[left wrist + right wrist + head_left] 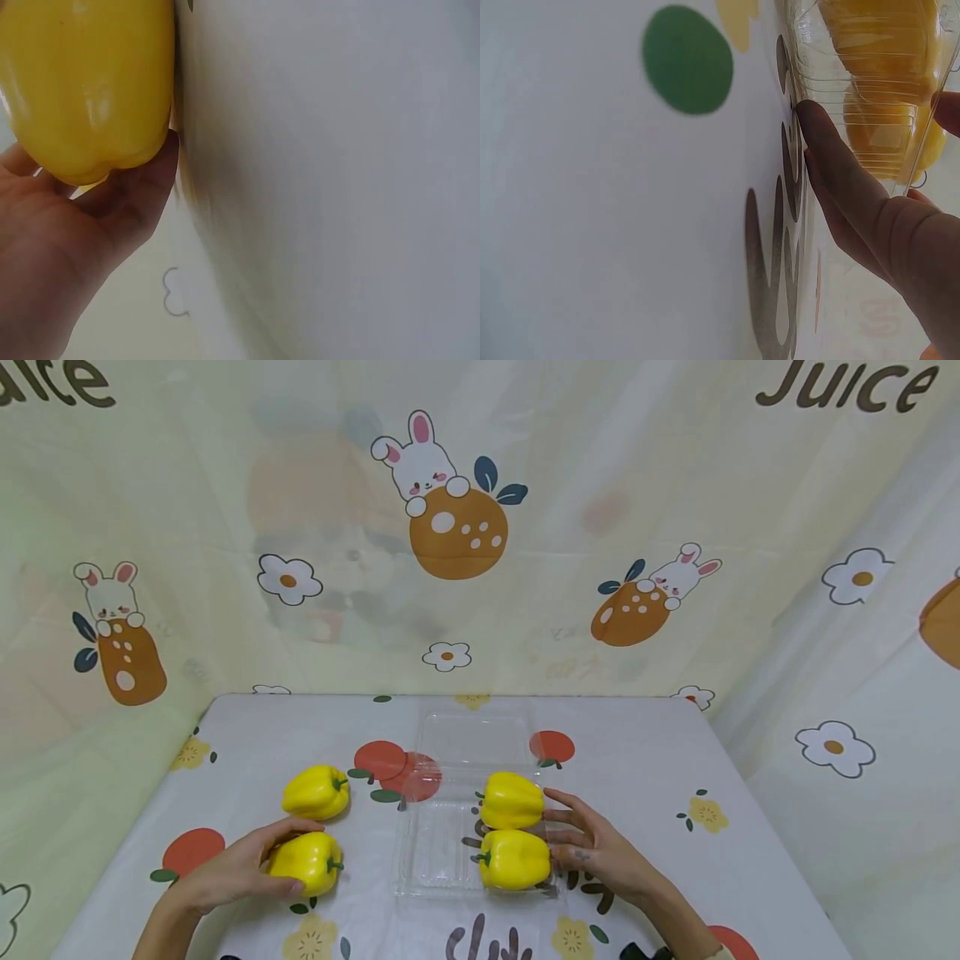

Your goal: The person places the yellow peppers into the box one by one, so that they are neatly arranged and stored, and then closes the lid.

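My left hand (251, 864) curls round a yellow bell pepper (307, 863) on the left of the table, thumb at its near side. The left wrist view shows the same pepper (90, 82) with the palm and fingers behind its blunt end. Just behind it lies another yellow bell pepper (315, 792). Two more, a rear pepper (512, 801) and a front pepper (516, 860), lie in the right half of a clear plastic container (438, 852). My right hand (600, 852) touches that container's right side with fairly straight fingers; its clear ribbed wall (877, 112) shows up close.
The container's clear lid (476, 739) lies folded back towards the rear of the table. A printed cloth (637, 777) covers the table, and a patterned curtain (337, 643) hangs behind it. A small dark object (637, 952) shows at the front edge.
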`<state>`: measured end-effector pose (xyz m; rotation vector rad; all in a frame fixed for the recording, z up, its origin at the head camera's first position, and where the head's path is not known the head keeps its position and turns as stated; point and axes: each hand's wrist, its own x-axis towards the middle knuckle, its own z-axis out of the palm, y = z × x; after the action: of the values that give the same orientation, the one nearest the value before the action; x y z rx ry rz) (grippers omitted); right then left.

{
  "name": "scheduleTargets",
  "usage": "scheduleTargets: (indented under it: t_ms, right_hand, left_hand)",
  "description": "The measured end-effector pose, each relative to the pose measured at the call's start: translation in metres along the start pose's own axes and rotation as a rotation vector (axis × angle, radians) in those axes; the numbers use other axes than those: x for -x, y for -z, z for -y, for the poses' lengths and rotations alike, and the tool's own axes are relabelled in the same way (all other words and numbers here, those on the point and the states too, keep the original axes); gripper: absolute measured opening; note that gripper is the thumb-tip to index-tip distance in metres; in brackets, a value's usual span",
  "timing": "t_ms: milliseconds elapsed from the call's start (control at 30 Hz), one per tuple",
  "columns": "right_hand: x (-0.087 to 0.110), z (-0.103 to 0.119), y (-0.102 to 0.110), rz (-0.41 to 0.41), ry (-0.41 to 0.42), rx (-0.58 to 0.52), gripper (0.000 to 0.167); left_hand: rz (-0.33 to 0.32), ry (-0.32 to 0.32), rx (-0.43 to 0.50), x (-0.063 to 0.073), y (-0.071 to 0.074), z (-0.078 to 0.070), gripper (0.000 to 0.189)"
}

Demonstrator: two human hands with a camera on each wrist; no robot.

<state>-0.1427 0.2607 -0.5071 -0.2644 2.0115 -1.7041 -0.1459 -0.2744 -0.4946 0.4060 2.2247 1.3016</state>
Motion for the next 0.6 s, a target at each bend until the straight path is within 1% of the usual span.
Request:
scheduleTargets:
  t_ms: [33, 100, 267, 400, 600]
  right_hand:
    - [0.000, -0.001, 0.000, 0.003, 0.003, -0.002, 0.085]
    - [-0.001, -0.002, 0.001, 0.010, 0.010, -0.008, 0.084]
    - [-0.002, -0.005, 0.001, 0.027, 0.027, -0.020, 0.083]
    - [-0.002, -0.006, 0.002, 0.028, 0.029, -0.019, 0.083]
    - [-0.003, -0.005, 0.002, 0.028, 0.026, -0.018, 0.082]
  left_hand:
    - [-0.006, -0.001, 0.003, 0.000, 0.000, 0.000, 0.066]
    - [-0.026, 0.017, 0.005, -0.001, -0.001, -0.001, 0.067]
    - [-0.084, 0.051, -0.026, -0.003, -0.003, -0.006, 0.071]
    - [-0.105, 0.037, -0.021, -0.004, -0.003, -0.012, 0.069]
    - [-0.143, 0.009, 0.022, -0.005, -0.008, -0.026, 0.069]
